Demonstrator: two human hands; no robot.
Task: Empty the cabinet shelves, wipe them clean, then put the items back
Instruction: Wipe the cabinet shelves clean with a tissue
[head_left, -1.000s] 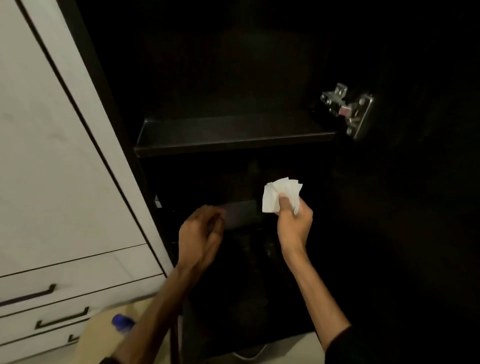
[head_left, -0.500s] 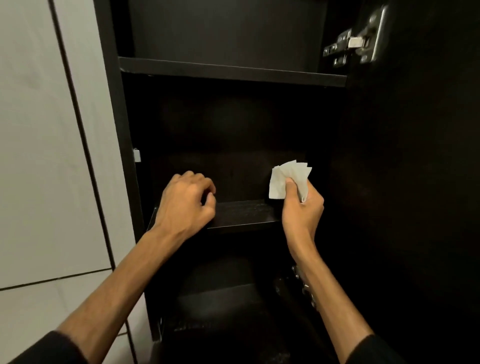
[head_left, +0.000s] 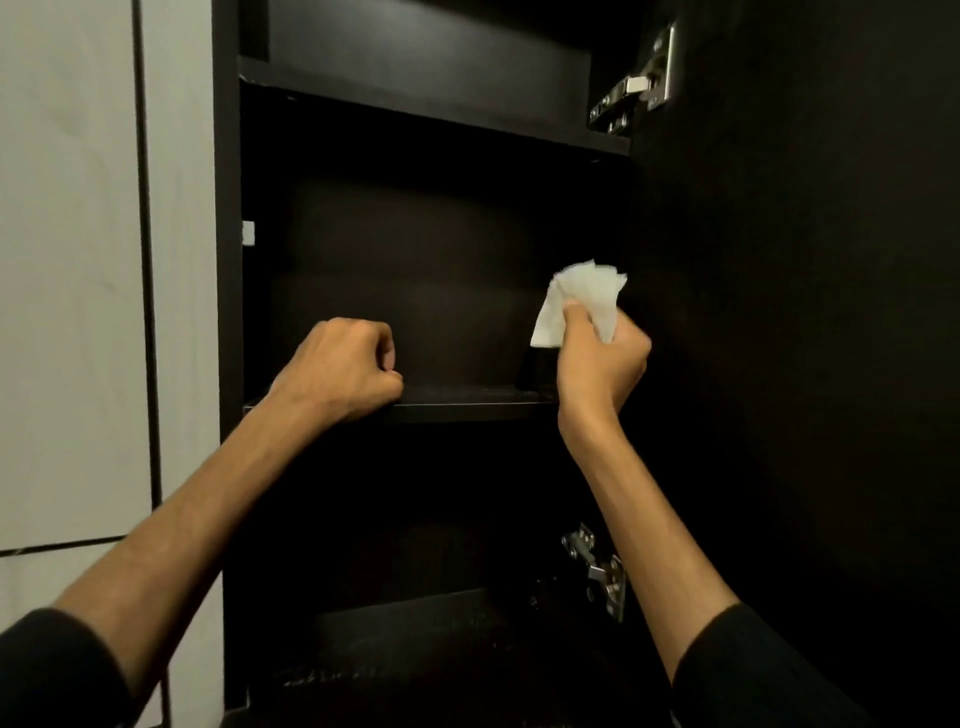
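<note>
Dark bare shelf, crumpled white tissue

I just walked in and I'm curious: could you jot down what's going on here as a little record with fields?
place: dark cabinet, door open
middle shelf: nothing visible on it
left hand: curled, resting on the shelf's front edge
right hand: grips a white tissue, raised above the shelf
hinges: upper hinge, lower hinge
</note>
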